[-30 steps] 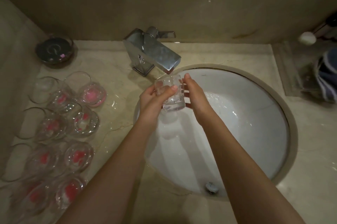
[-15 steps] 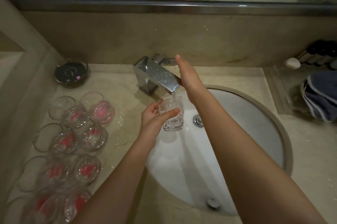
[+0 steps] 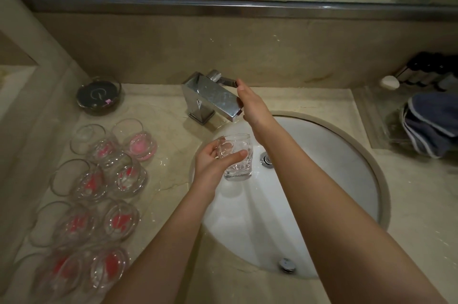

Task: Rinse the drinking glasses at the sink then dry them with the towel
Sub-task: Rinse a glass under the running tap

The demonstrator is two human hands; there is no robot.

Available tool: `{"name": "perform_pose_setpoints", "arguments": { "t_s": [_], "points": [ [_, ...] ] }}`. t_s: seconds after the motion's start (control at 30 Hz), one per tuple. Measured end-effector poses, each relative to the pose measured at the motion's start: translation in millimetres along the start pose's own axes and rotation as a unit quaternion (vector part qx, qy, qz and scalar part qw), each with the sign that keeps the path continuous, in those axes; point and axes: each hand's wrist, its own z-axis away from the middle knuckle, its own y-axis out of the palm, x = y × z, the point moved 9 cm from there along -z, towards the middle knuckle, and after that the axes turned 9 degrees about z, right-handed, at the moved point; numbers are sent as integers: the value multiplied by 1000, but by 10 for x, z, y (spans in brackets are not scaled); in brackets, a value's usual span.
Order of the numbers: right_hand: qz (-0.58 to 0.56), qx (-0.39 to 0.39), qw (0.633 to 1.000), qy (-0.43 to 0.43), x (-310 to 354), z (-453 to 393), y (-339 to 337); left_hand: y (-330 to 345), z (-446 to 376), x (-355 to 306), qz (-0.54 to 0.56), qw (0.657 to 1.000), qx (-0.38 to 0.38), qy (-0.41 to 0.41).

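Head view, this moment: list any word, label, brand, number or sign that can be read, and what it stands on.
No text is readable in this frame.
Round dark dish: a pale curved mark like a "G" or "C", too blurred to confirm.
Faucet: a small mark on its front face, too small to read.
Dark bottles at the far right: no label can be made out.
Glasses on the counter: pink-red shapes inside, no lettering.
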Motion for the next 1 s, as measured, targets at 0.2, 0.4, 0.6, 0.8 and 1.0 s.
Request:
{"name": "perform_pose_setpoints", "arguments": {
  "t_s": [0.2, 0.4, 0.6, 0.8, 1.0],
  "points": [
    [-77, -41, 995, 38, -317, 358, -246, 98, 142, 23, 26, 999, 17, -15],
    [-102, 68, 976, 180, -1102, 835, -148, 234, 260, 270, -5, 991, -1, -136],
    [-16, 147, 945, 292, -1311, 1131, -314, 405, 474, 710, -78, 939, 79, -326],
    [-34, 131, 946, 294, -1397, 1278, -541, 601, 556, 836, -104, 934, 101, -326],
    [-96, 90, 975, 181, -1338, 1433, -1142, 1016, 636, 694, -182, 952, 123, -215]
  ]
}}
